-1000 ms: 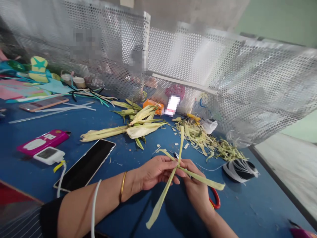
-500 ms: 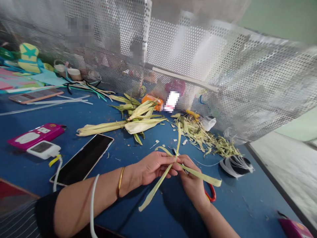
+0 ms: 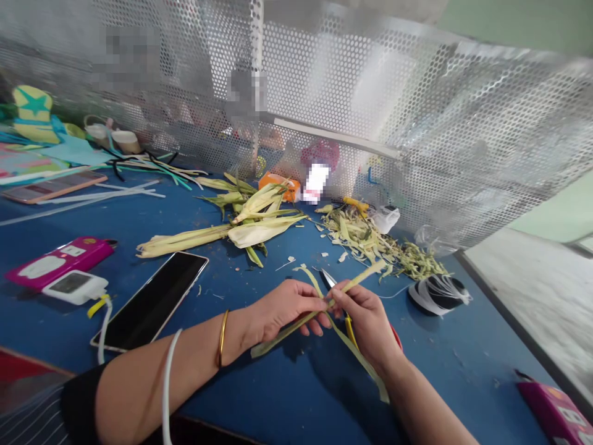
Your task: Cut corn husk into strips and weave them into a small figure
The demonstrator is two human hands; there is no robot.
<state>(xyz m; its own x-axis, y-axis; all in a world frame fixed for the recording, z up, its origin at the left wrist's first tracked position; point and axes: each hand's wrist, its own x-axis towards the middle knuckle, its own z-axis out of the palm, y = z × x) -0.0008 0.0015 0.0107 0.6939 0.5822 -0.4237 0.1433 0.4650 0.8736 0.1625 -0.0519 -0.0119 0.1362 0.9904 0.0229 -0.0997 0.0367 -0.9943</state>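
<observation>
Crossed pale green-yellow strips of corn husk (image 3: 364,277) meet between the fingertips of both my hands above the blue table. My left hand (image 3: 293,309) pinches them at the crossing, thumb and forefinger closed. From the other side, my right hand (image 3: 368,321) grips the same crossing with thumb and forefinger. Strip ends stick out up right, up left, down left and down right. Scissors (image 3: 351,334) with yellow and red handles show behind my right hand, largely hidden by it; whether that hand also holds them I cannot tell.
Corn husks (image 3: 259,213) lie at the back middle, with husk scraps (image 3: 365,238) to their right. A spool of white line (image 3: 438,295) stands at right. Phone (image 3: 155,303), cabled white device (image 3: 74,286) and magenta case (image 3: 60,262) lie left. Perforated metal panels (image 3: 324,68) border the back.
The husk strips have turned clockwise: the upright end now leans right and the right-hand end points down right. My right fingers have moved up to the crossing. The view has shifted slightly right.
</observation>
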